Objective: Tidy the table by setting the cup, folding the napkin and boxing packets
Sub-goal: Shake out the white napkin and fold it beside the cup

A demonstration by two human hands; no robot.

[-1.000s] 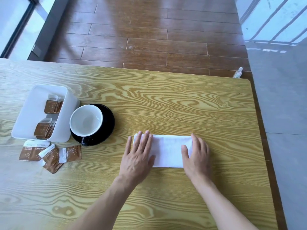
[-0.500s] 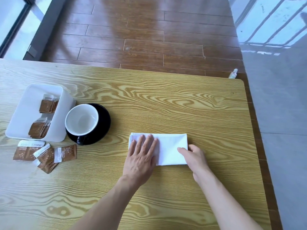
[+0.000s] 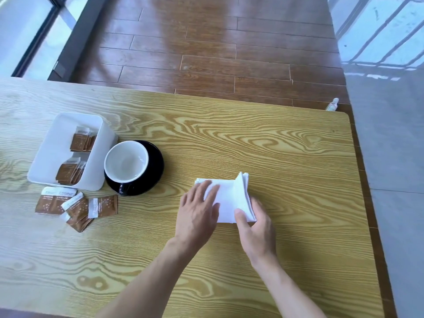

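Pressing my left hand [image 3: 197, 211] flat on the white napkin [image 3: 227, 198], fingers straight and spread over its left half, I pin it to the wooden counter [image 3: 275, 152]. My right hand [image 3: 254, 222] pinches the napkin's right end between thumb and curled fingers, and that end stands lifted off the counter, tilted toward the left. Well to the left, the white cup [image 3: 126, 161] sits on its black saucer [image 3: 151, 177], touching the white box [image 3: 96, 177]. Brown packets [image 3: 81, 141] stand inside the box in two bunches; loose packets [image 3: 78, 206] lie on the counter just in front of it.
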